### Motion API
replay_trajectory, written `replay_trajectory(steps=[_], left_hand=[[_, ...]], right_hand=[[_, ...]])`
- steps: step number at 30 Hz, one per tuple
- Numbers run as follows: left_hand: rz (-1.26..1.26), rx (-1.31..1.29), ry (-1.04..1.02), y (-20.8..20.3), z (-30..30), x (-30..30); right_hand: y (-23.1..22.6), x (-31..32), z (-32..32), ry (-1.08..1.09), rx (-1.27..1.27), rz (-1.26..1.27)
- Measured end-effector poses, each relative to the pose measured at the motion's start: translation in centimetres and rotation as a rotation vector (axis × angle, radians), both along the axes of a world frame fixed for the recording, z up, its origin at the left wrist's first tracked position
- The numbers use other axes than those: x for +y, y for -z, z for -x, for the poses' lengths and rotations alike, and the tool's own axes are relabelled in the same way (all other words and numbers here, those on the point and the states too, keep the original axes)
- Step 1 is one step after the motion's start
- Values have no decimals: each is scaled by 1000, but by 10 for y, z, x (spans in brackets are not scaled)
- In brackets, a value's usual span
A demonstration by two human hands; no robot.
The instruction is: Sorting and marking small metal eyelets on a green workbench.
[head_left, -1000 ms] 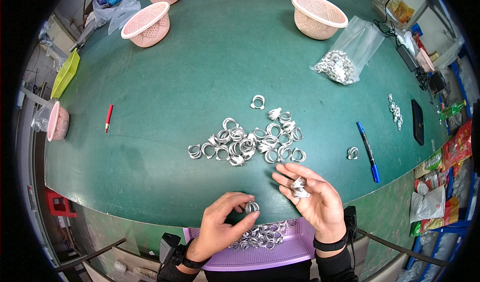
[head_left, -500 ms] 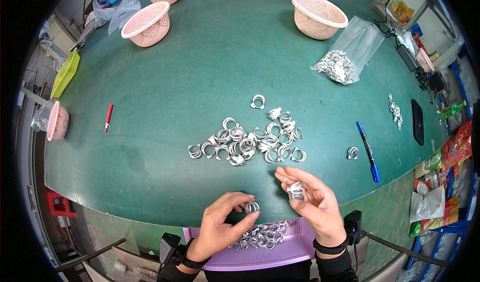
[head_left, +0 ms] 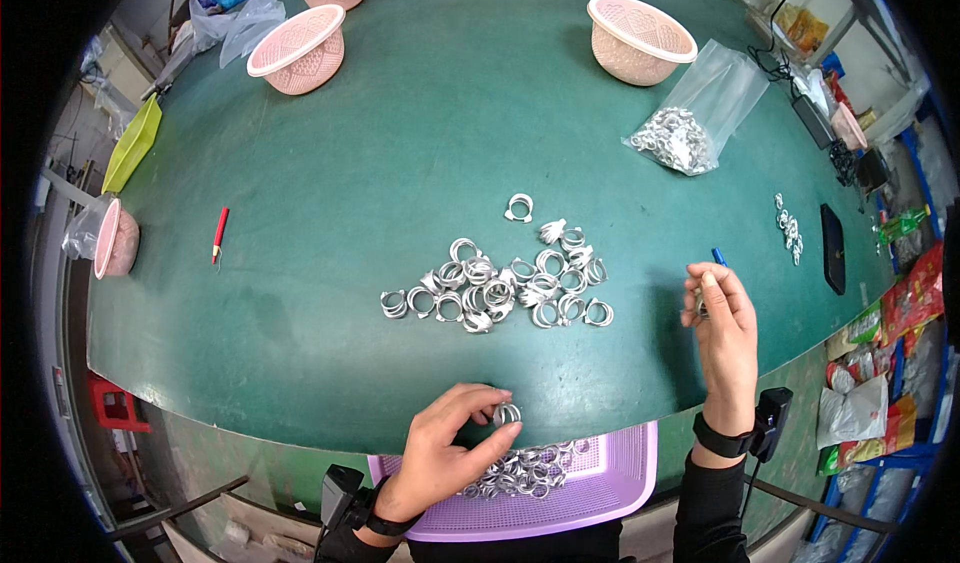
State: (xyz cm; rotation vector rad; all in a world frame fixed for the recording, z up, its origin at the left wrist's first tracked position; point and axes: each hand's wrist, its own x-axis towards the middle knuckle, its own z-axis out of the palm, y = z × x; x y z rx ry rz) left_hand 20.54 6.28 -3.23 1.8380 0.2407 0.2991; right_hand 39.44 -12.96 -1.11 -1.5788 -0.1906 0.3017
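Note:
My left hand (head_left: 450,448) is closed, pinching silver rings (head_left: 507,414) between thumb and fingers above the table's near edge. To the right, my right hand (head_left: 724,328) is held over the table with its fingers curled together; a bit of silver metal shows among them, mostly hidden. It covers the spot beside the blue pen (head_left: 719,256), of which only the tip shows. A loose heap of silver rings (head_left: 497,292) lies mid-table. Below my hands, a purple basket (head_left: 640,468) holds many more rings.
A clear bag of small metal pieces (head_left: 675,138) lies at the far right, with a pink basket (head_left: 640,43) behind it. A phone (head_left: 833,250) and small silver pieces (head_left: 788,228) lie near the right edge. At left are a red-handled tool (head_left: 220,233) and another pink basket (head_left: 298,53).
My right hand has swung right and away from me, from above the purple basket to the pen, its fingers closing in. The left hand keeps its place and its rings.

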Motion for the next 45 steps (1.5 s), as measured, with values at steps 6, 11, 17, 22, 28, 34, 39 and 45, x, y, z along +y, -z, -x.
replay_trajectory(steps=[6,11,17,22,28,34,39,45], left_hand=[[-16,29,-11,-4,-1,-1],[-43,24,-9,-4,-2,-1],[-61,37,0,-3,-1,-2],[103,41,12,-1,1,-2],[155,4,-30,0,0,-2],[49,27,57,-1,1,2],[802,53,49,-6,8,-10],[1036,47,152,-7,7,-11]], right_hand=[[6,-17,0,-105,-664,1038],[19,-22,-6,-58,-770,1071],[-5,10,20,-160,-837,704],[11,40,38,-252,-730,707],[-14,26,63,-609,-652,590],[5,27,83,-519,-617,593],[5,29,99,-477,-193,88],[14,29,109,-440,107,-468]])
